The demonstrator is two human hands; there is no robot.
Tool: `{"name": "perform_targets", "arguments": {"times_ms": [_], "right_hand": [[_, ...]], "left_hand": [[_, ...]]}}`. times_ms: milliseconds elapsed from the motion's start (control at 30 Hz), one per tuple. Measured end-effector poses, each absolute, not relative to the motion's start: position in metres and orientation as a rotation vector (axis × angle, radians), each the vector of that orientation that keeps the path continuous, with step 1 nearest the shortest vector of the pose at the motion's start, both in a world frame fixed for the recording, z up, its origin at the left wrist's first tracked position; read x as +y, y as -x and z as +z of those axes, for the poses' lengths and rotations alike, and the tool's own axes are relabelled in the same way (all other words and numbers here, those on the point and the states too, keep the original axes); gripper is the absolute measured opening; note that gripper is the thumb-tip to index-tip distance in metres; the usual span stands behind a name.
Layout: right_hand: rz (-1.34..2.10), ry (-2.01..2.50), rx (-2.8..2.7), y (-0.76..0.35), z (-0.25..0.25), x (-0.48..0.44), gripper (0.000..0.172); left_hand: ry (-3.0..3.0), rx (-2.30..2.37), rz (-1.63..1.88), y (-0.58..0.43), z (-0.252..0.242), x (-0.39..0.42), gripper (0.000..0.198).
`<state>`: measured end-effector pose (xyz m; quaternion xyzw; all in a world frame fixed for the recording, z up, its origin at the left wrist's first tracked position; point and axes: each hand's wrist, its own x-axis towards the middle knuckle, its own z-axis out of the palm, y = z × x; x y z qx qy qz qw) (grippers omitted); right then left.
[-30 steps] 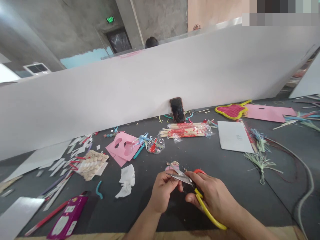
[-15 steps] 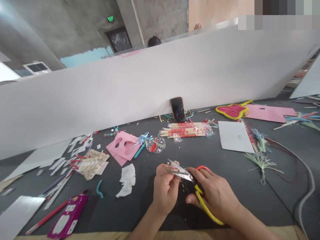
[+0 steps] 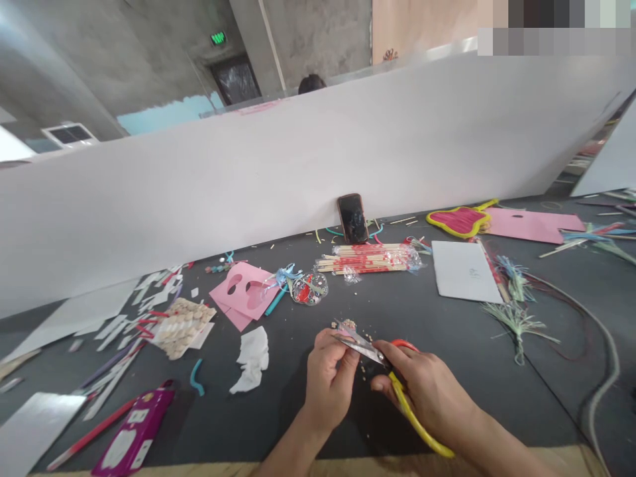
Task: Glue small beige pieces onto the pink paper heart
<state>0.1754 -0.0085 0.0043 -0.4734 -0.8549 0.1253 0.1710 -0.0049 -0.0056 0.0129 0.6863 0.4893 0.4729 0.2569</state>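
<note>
My right hand [image 3: 424, 384] is closed round the handles of a pair of scissors [image 3: 366, 348], one loop red and the other yellow. The metal blades point left and lie nearly together at the fingertips of my left hand [image 3: 328, 377]. Thumb and fingers of that hand are pinched by the blades; what they hold, if anything, is hidden. Just beyond the fingertips sits a small cluster of beige and pinkish bits [image 3: 350, 324]. More tiny pale pieces are scattered on the dark table [image 3: 293, 424] beneath the scissors.
A phone [image 3: 352, 218] leans on the white partition [image 3: 258, 179]. Bundled wooden sticks [image 3: 372, 258] in plastic, pink cut-out sheets [image 3: 248, 285] and a white card [image 3: 462, 268] lie beyond my hands. A torn tissue [image 3: 252, 358] and a purple packet [image 3: 134, 430] are leftward.
The scissor blades have come closer together as my right hand tightened on the handles. My left hand has stayed almost in place, pinched by the blades.
</note>
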Motion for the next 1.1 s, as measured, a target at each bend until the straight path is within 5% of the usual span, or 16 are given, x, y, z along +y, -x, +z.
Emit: {"name": "perform_targets", "arguments": {"times_ms": [733, 1100], "right_hand": [[0.553, 1.264, -2.423, -0.182, 0.017, -0.005, 0.039], [0.394, 1.293, -2.429, -0.18, 0.018, -0.003, 0.072]], "left_hand": [[-1.73, 1.202, 1.317, 0.005, 0.005, -0.002, 0.028], [-1.588, 1.163, 1.162, 0.012, 0.013, 0.0, 0.031]]}}
